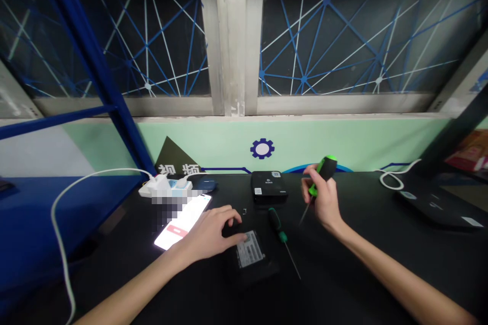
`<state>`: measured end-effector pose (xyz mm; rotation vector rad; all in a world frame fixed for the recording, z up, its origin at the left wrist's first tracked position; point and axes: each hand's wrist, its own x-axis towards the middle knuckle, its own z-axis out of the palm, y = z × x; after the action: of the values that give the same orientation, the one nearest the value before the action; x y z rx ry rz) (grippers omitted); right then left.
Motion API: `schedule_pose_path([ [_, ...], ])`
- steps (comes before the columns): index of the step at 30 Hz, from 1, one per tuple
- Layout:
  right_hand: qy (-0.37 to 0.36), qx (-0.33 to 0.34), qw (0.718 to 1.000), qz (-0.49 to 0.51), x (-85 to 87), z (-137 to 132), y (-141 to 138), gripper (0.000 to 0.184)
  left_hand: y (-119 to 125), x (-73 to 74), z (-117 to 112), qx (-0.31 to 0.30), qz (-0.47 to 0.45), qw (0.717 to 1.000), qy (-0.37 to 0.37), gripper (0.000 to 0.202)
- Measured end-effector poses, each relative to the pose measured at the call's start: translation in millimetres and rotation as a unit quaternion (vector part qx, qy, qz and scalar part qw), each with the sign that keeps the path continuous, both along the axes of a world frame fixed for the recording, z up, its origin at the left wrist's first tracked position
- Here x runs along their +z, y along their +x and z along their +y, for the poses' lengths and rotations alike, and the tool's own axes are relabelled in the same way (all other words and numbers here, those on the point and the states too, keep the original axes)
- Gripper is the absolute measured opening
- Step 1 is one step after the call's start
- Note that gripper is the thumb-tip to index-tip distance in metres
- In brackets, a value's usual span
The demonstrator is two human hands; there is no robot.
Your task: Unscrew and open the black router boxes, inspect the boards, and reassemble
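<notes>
My right hand point(322, 195) is closed round the handle of a green and black screwdriver point(327, 167), raised above the dark table with its thin shaft pointing down. My left hand point(211, 231) hovers low on the left, thumb reaching the edge of a white label point(250, 249) on a black box-shaped device point(263, 268). Its fingers are bent and apart from the thumb, with nothing visible between them. Right of this device lies a second screwdriver point(277, 226), dark green, its shaft pointing toward me. Much of the device blends into the black tabletop.
A black box point(269, 186) stands by the wall. A lit phone point(185, 223) lies beside my left forearm. Behind it is a power strip point(163, 186) with a white cable point(57, 228). A flat black device point(438, 209) rests at the right, near another cable point(392, 181).
</notes>
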<state>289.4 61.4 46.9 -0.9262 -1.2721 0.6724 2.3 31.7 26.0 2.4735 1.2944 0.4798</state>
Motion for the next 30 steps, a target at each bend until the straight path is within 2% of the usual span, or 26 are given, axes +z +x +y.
schedule_pose_path([
  [2, -0.047, -0.027, 0.994, -0.094, 3.1, 4, 9, 0.029, 3, -2.8, 0, 0.037, -0.012, 0.999, 0.033, 0.029],
  [4, -0.086, -0.057, 0.975, -0.198, 2.7, 8, 16, 0.032, 5, -3.8, -1, 0.074, -0.008, 0.995, 0.072, 0.03],
  [6, -0.097, -0.084, 0.946, -0.299, 1.1, 12, 20, 0.031, 5, -2.9, -1, 0.119, 0.024, 0.988, 0.099, 0.036],
  [9, -0.112, -0.108, 0.894, -0.42, -1.1, 14, 22, 0.022, 2, -0.5, 0, 0.161, 0.095, 0.979, 0.083, 0.053],
  [12, -0.144, -0.147, 0.834, -0.511, -4.2, 13, 21, 0.034, -2, 0.2, 0, 0.126, 0.118, 0.984, 0.052, 0.058],
  [15, -0.166, -0.166, 0.787, -0.571, -9.7, 14, 23, 0.044, -3, -0.1, -1, 0.068, 0.095, 0.992, 0.039, 0.04],
  [18, -0.185, -0.155, 0.764, -0.599, -16.0, 16, 25, 0.046, -1, 0.3, -1, 0.033, 0.061, 0.997, 0.038, 0.028],
  [23, -0.207, -0.159, 0.721, -0.642, -25.0, 17, 27, 0.045, 1, -0.5, -2, 0.068, 0.076, 0.991, 0.089, 0.037],
  [26, -0.201, -0.157, 0.72, -0.646, -30.0, 18, 27, 0.035, -1, -2.2, -2, 0.066, 0.102, 0.989, 0.078, 0.043],
  [30, -0.196, -0.141, 0.732, -0.637, -33.6, 19, 28, 0.027, -3, -1.1, -1, 0.024, 0.084, 0.995, 0.044, 0.039],
])
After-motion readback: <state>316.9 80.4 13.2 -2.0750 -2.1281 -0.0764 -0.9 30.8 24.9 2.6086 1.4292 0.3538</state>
